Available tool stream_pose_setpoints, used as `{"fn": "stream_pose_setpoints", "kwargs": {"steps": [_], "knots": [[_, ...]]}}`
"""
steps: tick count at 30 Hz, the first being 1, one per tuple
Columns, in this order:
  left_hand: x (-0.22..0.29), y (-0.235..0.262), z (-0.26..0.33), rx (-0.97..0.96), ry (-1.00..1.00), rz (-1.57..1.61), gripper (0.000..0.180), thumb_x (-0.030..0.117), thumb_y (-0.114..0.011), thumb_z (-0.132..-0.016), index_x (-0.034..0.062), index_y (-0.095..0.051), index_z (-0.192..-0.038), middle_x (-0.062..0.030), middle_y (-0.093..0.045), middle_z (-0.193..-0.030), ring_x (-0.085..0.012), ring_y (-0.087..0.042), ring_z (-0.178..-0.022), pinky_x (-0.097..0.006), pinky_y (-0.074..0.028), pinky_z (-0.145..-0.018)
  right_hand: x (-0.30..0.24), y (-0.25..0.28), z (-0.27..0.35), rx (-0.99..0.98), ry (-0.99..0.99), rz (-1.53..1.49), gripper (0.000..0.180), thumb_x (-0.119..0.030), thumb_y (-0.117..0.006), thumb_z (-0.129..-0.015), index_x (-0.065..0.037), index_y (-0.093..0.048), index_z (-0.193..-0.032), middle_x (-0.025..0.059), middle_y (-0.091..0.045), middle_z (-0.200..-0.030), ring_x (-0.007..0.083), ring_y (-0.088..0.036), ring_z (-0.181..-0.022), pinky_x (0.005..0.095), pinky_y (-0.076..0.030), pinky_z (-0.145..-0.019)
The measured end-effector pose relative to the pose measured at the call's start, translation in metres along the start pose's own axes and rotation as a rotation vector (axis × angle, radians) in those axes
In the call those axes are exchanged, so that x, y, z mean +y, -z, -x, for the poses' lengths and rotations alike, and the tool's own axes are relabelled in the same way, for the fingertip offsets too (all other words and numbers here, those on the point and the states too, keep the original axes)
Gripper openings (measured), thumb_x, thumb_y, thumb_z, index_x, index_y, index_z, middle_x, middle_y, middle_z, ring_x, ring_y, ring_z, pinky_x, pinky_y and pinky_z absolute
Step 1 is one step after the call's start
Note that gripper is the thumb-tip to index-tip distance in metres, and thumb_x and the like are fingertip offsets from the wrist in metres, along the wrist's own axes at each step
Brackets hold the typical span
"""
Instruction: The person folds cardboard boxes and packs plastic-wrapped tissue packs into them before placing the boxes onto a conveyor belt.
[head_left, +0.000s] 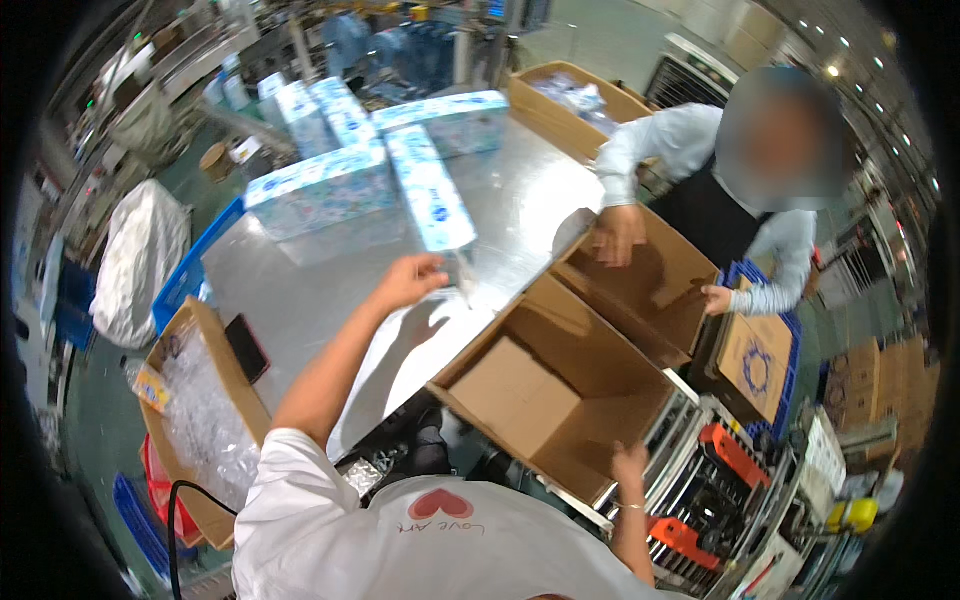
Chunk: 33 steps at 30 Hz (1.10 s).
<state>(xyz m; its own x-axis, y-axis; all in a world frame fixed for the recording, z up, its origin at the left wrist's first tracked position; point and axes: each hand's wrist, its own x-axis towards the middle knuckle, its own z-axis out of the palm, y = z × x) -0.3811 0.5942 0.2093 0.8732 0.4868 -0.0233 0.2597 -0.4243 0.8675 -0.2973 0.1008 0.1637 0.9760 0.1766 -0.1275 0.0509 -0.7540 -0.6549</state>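
My left hand (412,282) is over the metal table, its fingers apart and reaching to the near end of a long blue-and-white patterned pack (428,185). Whether the fingertips touch the pack is hard to make out. An open, bare cardboard box (510,390) stands in front of me, to the right of the table edge. My right hand (628,465), slightly blurred, grips this box's near right rim. Several similar packs, among them one pack (320,190) on the left and another pack (445,120) behind, lie on the table.
Across from me a co-worker holds a second open cardboard box (640,285). A carton of clear plastic bags (205,430) and a phone (246,348) are at left. The metal table (300,270) lies ahead; a roller machine with orange parts (735,455) is at right.
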Motion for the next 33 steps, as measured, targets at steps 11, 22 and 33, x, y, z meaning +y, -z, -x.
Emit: {"fn": "stream_pose_setpoints", "kwargs": {"steps": [11, 22, 33], "knots": [[-0.098, 0.236, -0.046, 0.36, 0.073, -1.156, 0.11, 0.045, -0.079, -0.046, 0.0084, -0.024, -0.133, -0.0183, -0.047, -0.116, -0.0347, -0.041, -0.111, -0.059, -0.024, -0.094, -0.246, -0.083, -0.035, -0.063, 0.863, 0.28, 0.056, -0.009, -0.062, -0.071, 0.006, -0.038, -0.119, 0.025, -0.043, -0.117, 0.041, -0.041, -0.108, 0.0438, -0.032, -0.094], [-0.05, 0.187, -0.052, -0.028, 0.294, -0.807, 0.087, 0.063, -0.055, -0.068, -0.0056, -0.041, -0.119, -0.0197, -0.061, -0.087, -0.0331, -0.06, -0.076, -0.042, -0.047, -0.063, -0.402, -0.273, -0.161, -0.177, 0.982, 0.107, 0.077, -0.03, -0.067, -0.066, 0.01, -0.03, -0.121, 0.0318, -0.042, -0.103, 0.04, -0.048, -0.085, 0.0439, -0.041, -0.071], [-0.13, 0.234, -0.145, 0.558, 0.466, -0.617, 0.099, 0.04, -0.071, -0.057, -0.0034, -0.022, -0.132, -0.023, -0.036, -0.125, -0.0377, -0.045, -0.106, -0.043, -0.042, -0.086, -0.358, -0.213, -0.041, -0.534, 0.808, 0.099, 0.095, -0.043, -0.064, -0.073, 0.011, -0.012, -0.13, 0.0334, -0.044, -0.108, 0.0376, -0.049, -0.098, 0.0397, -0.042, -0.081]]}}
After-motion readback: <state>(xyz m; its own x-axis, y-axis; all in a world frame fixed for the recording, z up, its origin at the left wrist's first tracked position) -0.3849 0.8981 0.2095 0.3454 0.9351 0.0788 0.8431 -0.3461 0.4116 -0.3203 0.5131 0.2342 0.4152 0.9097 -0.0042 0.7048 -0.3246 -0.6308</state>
